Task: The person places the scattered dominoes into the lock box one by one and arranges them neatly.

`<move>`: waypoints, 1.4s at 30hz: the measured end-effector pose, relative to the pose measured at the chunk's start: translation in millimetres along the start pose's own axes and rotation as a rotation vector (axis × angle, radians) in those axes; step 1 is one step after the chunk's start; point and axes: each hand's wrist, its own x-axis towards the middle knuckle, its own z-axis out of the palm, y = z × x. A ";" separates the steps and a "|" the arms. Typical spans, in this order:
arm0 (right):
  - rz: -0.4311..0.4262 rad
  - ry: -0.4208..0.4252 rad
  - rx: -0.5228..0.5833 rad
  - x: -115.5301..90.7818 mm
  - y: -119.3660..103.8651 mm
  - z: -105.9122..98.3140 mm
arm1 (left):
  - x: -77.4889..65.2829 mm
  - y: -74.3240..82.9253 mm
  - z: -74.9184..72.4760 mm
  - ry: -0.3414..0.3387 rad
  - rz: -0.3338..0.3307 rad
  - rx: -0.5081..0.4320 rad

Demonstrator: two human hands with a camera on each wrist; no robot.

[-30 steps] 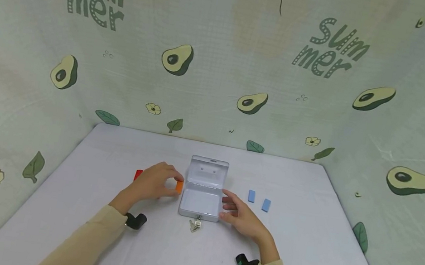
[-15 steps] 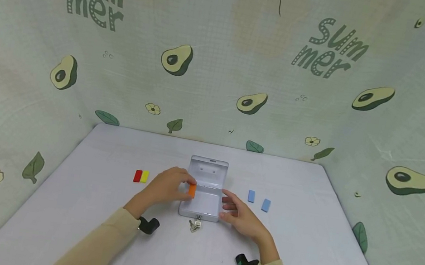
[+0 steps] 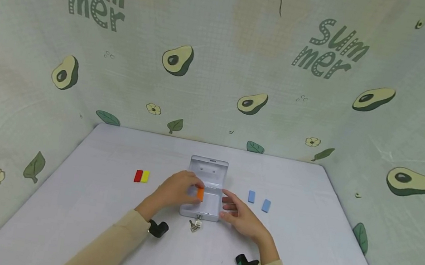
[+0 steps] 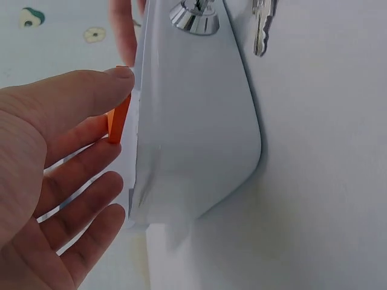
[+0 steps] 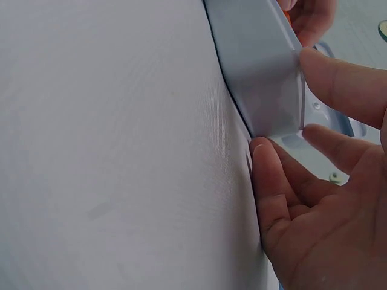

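A pale grey metal cash box stands with its lid raised. My left hand is over the left part of the box, pinching an orange rectangular block between thumb and fingers. The left wrist view has the block upright at the box's front rim, partly behind the thumb. At the right side of the box is my right hand, thumb and index fingertips touching the rim, as the right wrist view shows. Its other fingers rest low by the box wall, near the table.
Red and yellow blocks lie side by side left of the box. Two blue blocks, one nearer the box and one farther right, lie on the white table. Keys hang from the box's front lock.
My left hand has carried the orange block rightward from beside the box to over its inside, uncovering the red and yellow blocks. My right hand has stayed at the box's side.
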 end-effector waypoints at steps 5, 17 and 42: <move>-0.014 -0.010 0.003 -0.2 1.7 -0.9 | 3.3 3.8 5.5 0.005 0.018 -0.010; -0.044 -0.023 -0.008 -0.5 4.0 -1.1 | 9.5 10.9 21.8 0.000 -0.003 -0.022; -0.041 -0.025 -0.005 -0.5 3.5 -2.5 | 20.5 14.5 46.3 -0.015 0.014 -0.009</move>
